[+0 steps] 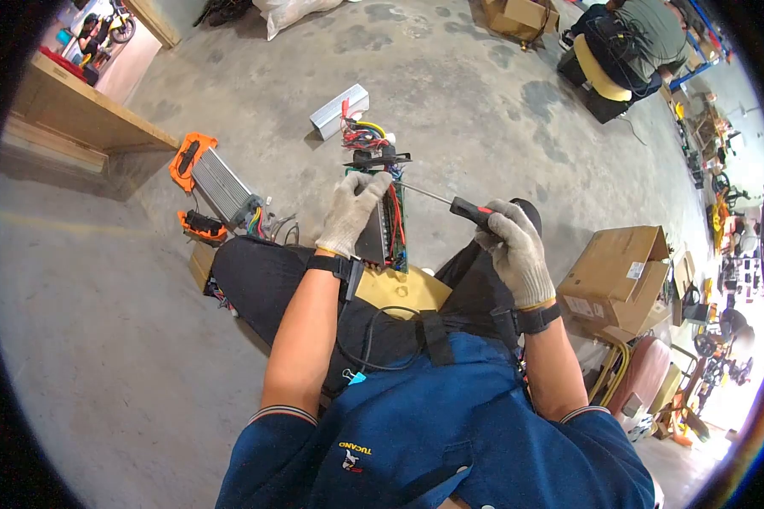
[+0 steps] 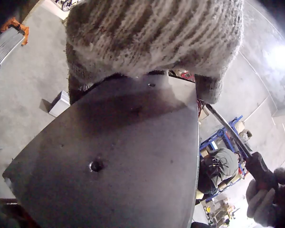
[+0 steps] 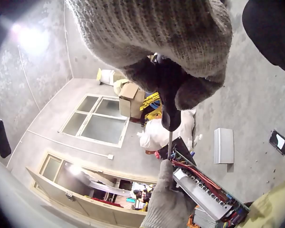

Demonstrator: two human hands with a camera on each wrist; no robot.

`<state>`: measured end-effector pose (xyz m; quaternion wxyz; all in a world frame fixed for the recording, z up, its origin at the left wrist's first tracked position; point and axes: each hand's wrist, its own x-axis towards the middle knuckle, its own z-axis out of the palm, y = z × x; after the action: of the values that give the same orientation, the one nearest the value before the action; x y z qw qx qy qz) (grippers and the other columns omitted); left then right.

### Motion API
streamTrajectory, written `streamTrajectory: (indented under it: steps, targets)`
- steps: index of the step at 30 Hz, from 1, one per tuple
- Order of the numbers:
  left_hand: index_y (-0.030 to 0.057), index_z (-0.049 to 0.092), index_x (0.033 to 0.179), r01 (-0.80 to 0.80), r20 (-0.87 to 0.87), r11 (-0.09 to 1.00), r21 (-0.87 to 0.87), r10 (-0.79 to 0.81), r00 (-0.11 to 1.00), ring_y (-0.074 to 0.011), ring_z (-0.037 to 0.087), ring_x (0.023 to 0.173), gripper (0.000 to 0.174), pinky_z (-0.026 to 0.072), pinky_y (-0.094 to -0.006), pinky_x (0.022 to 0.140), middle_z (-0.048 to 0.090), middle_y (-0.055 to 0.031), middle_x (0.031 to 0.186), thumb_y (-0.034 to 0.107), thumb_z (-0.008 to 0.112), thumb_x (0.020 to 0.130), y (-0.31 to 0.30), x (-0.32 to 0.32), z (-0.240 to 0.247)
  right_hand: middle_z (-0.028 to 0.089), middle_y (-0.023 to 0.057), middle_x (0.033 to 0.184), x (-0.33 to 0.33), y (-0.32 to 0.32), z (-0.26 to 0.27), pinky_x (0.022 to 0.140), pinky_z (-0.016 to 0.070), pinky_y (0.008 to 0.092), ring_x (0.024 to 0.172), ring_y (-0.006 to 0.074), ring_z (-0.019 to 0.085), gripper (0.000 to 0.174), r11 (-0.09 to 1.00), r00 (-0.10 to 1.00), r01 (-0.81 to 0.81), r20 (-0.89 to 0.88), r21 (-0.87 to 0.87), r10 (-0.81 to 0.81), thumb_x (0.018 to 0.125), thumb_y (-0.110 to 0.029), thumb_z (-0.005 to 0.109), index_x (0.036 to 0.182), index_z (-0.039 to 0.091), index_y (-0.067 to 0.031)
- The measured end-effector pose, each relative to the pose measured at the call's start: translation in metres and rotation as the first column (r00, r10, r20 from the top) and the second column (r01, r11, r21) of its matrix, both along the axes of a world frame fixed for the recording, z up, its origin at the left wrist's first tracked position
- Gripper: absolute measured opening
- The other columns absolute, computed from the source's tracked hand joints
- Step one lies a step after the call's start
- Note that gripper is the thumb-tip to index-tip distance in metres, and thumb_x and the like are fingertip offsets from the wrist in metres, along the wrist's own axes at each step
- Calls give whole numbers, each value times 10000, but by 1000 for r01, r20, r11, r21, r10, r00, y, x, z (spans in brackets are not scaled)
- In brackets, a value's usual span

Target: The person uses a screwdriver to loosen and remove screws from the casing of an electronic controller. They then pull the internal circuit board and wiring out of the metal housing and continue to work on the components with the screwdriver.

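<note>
A circuit board assembly with a metal plate (image 1: 373, 237) and red wires stands between the person's legs. The gloved left hand (image 1: 352, 208) grips its upper end; in the left wrist view the flat plate (image 2: 128, 156) lies below that glove (image 2: 152, 40). The gloved right hand (image 1: 516, 250) holds a black and red screwdriver (image 1: 471, 212), its shaft pointing left to the board's upper end by the left fingers. In the right wrist view the screwdriver handle (image 3: 170, 102) sits in the right glove (image 3: 156, 38), and the shaft reaches the left fingertips (image 3: 166, 167). The exact tip contact is hidden.
A silver casing (image 1: 339, 110) lies on the floor beyond the board. To the left are a finned controller (image 1: 225, 187) with orange end pieces and loose wires. A cardboard box (image 1: 615, 276) stands at the right; another person (image 1: 645, 42) sits at the back right.
</note>
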<state>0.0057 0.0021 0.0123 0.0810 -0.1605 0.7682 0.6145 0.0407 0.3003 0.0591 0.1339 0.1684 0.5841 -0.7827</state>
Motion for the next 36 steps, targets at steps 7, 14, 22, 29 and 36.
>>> streamTrajectory:
  steps: [7,14,22,29,36]
  targets:
    - [50,735,1013,-27,-12,1000,-5,27,1000,-149,632,818,584,502,-330,764,692,-47,885,633,711,1021,2,2,8,688,134,1085,2,-6,9,809,594,310,892,210,707,331,1000,999,25,22,-3,-25,1033,-94,657,1332,638,47]
    - [36,743,990,-37,-43,999,-14,36,998,-158,653,833,578,509,-335,778,706,-52,880,614,756,982,4,2,7,686,130,1086,2,-8,12,846,595,316,901,209,704,339,1000,1000,11,4,-6,-11,1035,-101,660,1340,639,46]
    - [19,777,1046,-31,-29,996,-83,29,999,-187,693,840,585,526,-341,774,747,-87,896,598,772,960,5,3,13,675,125,1118,-2,-6,10,876,607,323,948,211,704,366,1000,1000,0,28,4,0,1034,-111,674,1358,630,54]
    - [-11,756,1064,-31,-78,999,-44,27,997,-163,681,831,556,530,-323,760,736,-71,901,533,805,960,2,-2,-9,677,128,1103,-1,-4,10,848,595,336,916,213,696,333,1000,999,-1,47,-5,1,1023,-92,669,1321,634,51]
    - [-9,768,1029,-71,-36,992,-103,68,997,-196,696,803,579,536,-351,758,749,-79,871,559,808,922,8,3,13,678,135,1082,4,7,6,787,625,337,851,227,707,289,987,994,90,79,-133,-80,1067,-122,611,1308,634,35]
